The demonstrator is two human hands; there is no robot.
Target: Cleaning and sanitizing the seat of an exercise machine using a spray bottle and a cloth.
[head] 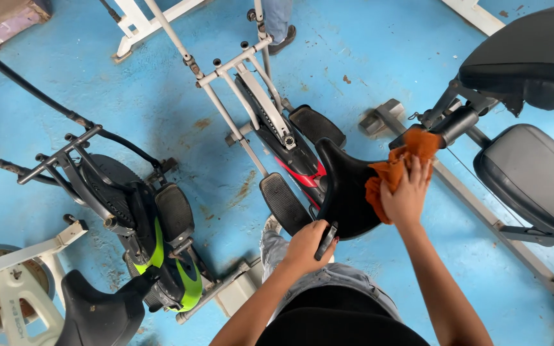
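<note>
Head view: right hand [406,195] pressed on orange cloth [397,168], fingers [418,172] closed over it, cloth bunched against right edge of black saddle [344,189] and a black handle end; left hand [304,245] at saddle's near edge, fingers curled shut around a small black object [326,240], kind not discernible; saddle belongs to red-and-black elliptical trainer [286,147] on blue floor [181,102]; green-and-black trainer [155,243] to the left; padded black bench [533,173] to the right.
</note>
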